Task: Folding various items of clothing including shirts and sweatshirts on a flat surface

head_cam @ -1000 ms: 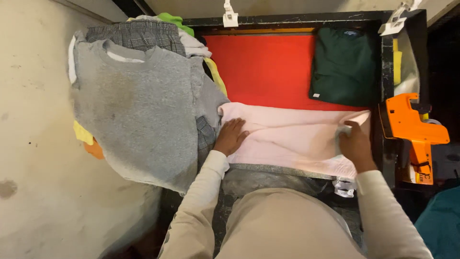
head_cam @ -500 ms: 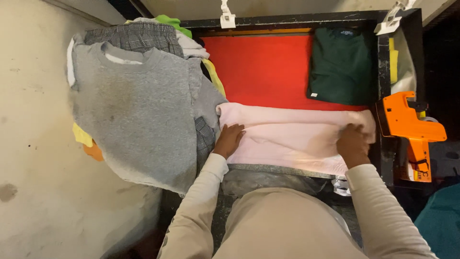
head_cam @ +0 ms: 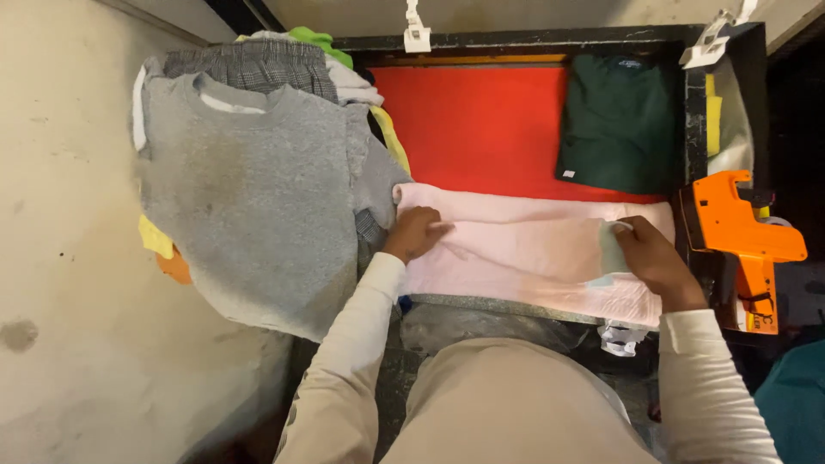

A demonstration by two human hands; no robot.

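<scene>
nearest the camera, the left hand (head_cam: 417, 234) lies flat, fingers together, pressing the left end of a pale pink garment (head_cam: 516, 258) that stretches across the front edge of the red work surface (head_cam: 473, 129). the right hand (head_cam: 653, 262) is at the garment's right end, thumb and fingers pinched on a small pale greenish flap (head_cam: 610, 249) of cloth or label there; which it is cannot be told. the pink piece looks already folded into a long band, so by my reading the folding is partway: lengthwise folds done, cross folds left. just right of it sits an orange tagging gun (head_cam: 739, 241). left of the surface a grey sweatshirt (head_cam: 249, 198) tops a heap of unfolded clothes. farther back, a dark green garment (head_cam: 619, 125) lies folded square in the far right corner, with two white clips (head_cam: 417, 34) on the rear rim.
</scene>
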